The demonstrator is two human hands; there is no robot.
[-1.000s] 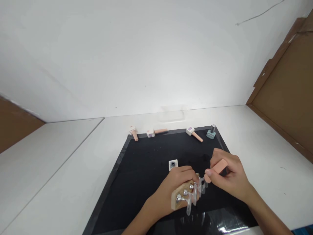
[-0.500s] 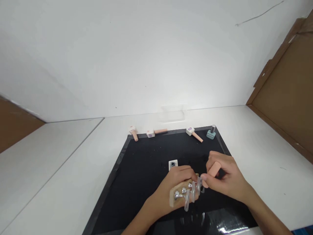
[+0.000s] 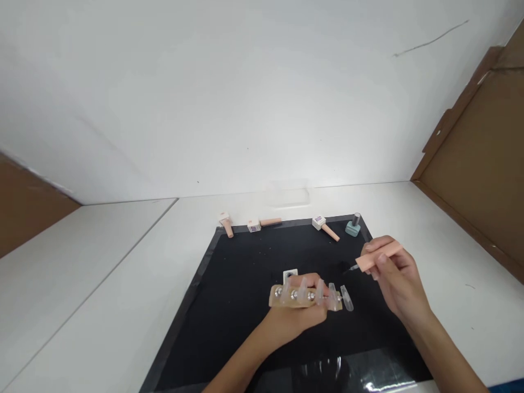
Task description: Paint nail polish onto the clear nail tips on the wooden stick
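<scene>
My left hand [image 3: 292, 322] is closed round a tan nail tip stand [image 3: 273, 299], whose small metal posts carry several clear false nails [image 3: 347, 298]. In my right hand [image 3: 403, 281] is a nail polish brush [image 3: 380, 256], held by its peach cap handle. Its dark bristle end points left, a little above and right of the last false nail, apart from it. Behind my left fingers an uncapped white polish bottle [image 3: 290, 272] stands on the black mat [image 3: 229, 300], partly hidden.
Along the mat's far edge lie white polish bottles with peach caps: one at left [image 3: 226, 222], one beside it [image 3: 254, 225], one farther right [image 3: 318, 221]. A teal bottle [image 3: 352, 227] stands at the corner. Behind is a clear tray [image 3: 289, 197]; cardboard [image 3: 478, 147] borders the right.
My right hand has drawn the brush away from the false nails, up and to the right. My left hand has turned the stand so it lies nearly level, nails facing me.
</scene>
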